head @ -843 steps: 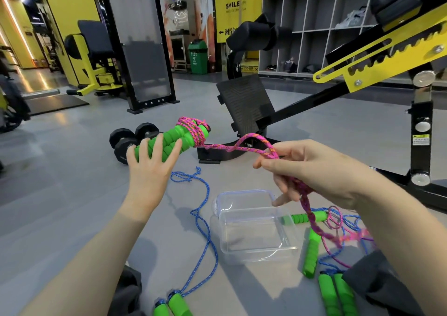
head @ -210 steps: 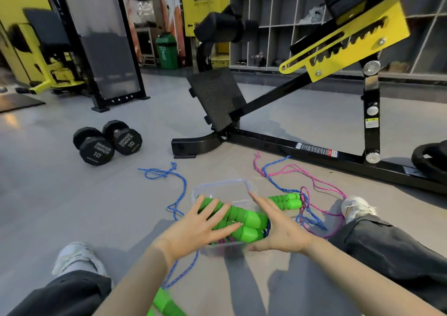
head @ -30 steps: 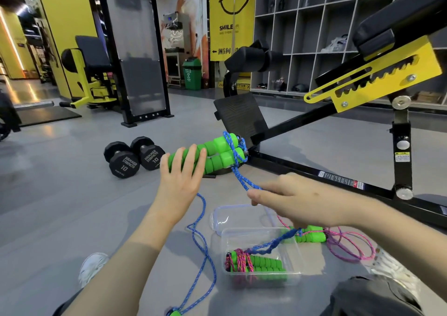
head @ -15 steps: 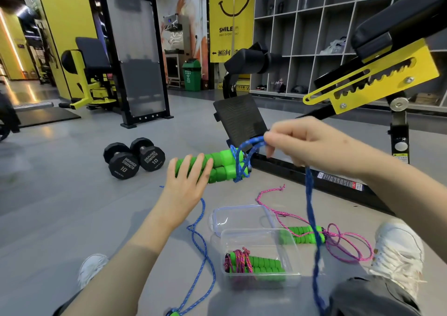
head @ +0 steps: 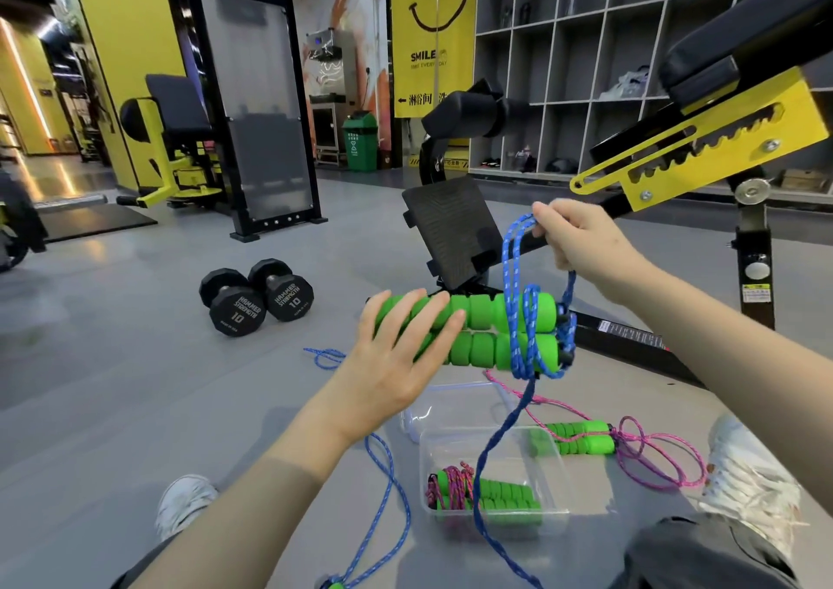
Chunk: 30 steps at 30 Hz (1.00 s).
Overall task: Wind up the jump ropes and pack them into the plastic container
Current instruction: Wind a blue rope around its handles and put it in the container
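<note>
**Q:** What surface and room are shown?

**A:** A smooth grey floor is shown in a gym. Two black hexagonal dumbbells are set on it, and grey cubby shelving is seen behind.

**Q:** How are the task items held and placed?

**A:** Two ribbed green foam handles are gripped by the left hand. The braided blue rope, looped around them, is pinched by the right hand. The clear plastic container is set on the floor below, and a wound pink rope is held inside it.
</note>
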Tool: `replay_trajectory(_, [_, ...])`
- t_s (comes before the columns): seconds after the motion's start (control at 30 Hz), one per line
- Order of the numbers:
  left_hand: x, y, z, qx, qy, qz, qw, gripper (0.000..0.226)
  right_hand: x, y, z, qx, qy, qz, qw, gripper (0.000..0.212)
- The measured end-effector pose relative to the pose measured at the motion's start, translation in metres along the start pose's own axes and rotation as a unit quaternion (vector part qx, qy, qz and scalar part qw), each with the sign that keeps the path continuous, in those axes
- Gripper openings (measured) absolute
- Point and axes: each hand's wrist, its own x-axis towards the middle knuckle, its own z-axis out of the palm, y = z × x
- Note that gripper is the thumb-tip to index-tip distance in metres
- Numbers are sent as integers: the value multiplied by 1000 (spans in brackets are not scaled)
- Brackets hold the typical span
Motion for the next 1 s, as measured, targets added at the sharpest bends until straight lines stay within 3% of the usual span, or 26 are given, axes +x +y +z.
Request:
replay_trajectory(0.2, [3, -8, -2, 20, 25, -34, 999, 36, -25, 34, 22, 91, -8, 129, 987, 32])
replay_trajectory(0.3, [9, -5, -1, 29, 44, -48, 997, 37, -44, 39, 37, 106, -58, 137, 983, 14])
replay_trajectory(0.4, [11, -3, 0, 37, 45, -50, 997, 37, -61, 42, 57, 111, -50, 158, 980, 41])
replay_trajectory(0.5, [8, -6, 5, 53, 48, -76, 995, 36, -79, 32, 78, 167, -64, 180, 967, 36])
replay_trajectory(0.77, [-21, -21, 20, 117, -31, -115, 986, 43, -100, 14, 88, 249, -156, 167, 941, 33])
replay_trajectory(1.0, [-40, -33, 22, 151, -107, -133, 974, 45, -114, -9, 69, 190, -278, 193, 922, 33])
